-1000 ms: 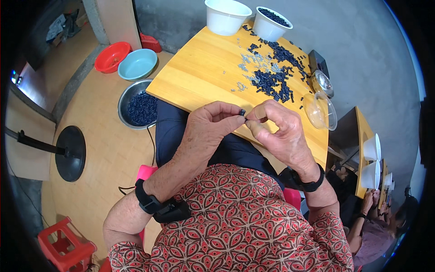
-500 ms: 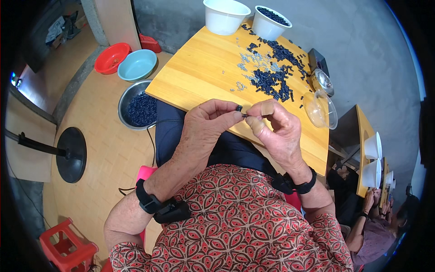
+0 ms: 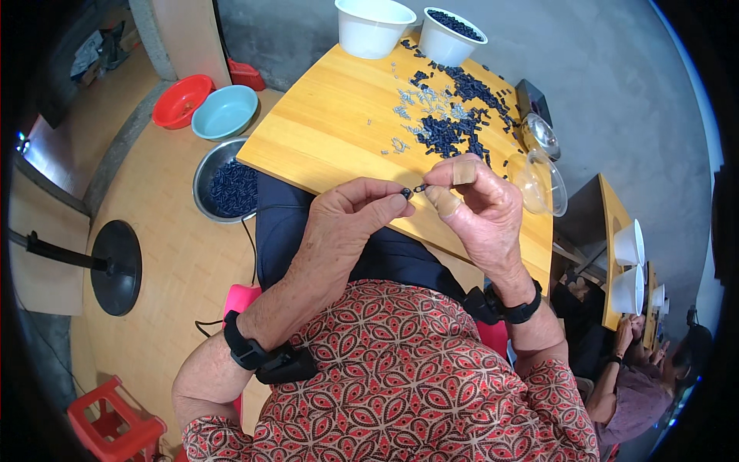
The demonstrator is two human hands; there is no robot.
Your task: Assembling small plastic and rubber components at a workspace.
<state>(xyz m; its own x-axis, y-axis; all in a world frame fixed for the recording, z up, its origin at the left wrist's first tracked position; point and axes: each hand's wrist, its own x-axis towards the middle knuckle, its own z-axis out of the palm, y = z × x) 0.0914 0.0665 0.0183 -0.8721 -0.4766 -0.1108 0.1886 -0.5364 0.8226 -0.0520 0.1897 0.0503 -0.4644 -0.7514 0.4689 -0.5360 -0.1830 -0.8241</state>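
My left hand (image 3: 346, 212) pinches a small black cylindrical part (image 3: 406, 193) between thumb and forefinger. Facing it, my right hand (image 3: 485, 204) grips another small dark piece (image 3: 419, 188), with tape wrapped on the thumb and forefinger. A narrow gap separates the two pieces, held above the near edge of the wooden table (image 3: 308, 131). Beyond my hands lie a heap of black cylindrical parts (image 3: 446, 137) and a scatter of small silvery pieces (image 3: 423, 100). The fingertips partly cover both held pieces, so their exact kind is unclear.
Two white tubs (image 3: 372, 31) stand at the table's far edge, one filled with black parts. Clear plastic containers (image 3: 543, 181) sit at the right. A steel basin (image 3: 202, 189) of dark parts is on the floor. Another person (image 3: 631, 393) works at the far right.
My hands have drawn slightly apart, opening a gap between the two small pieces. The right hand has shifted a little to the right, and the whole view has shifted slightly.
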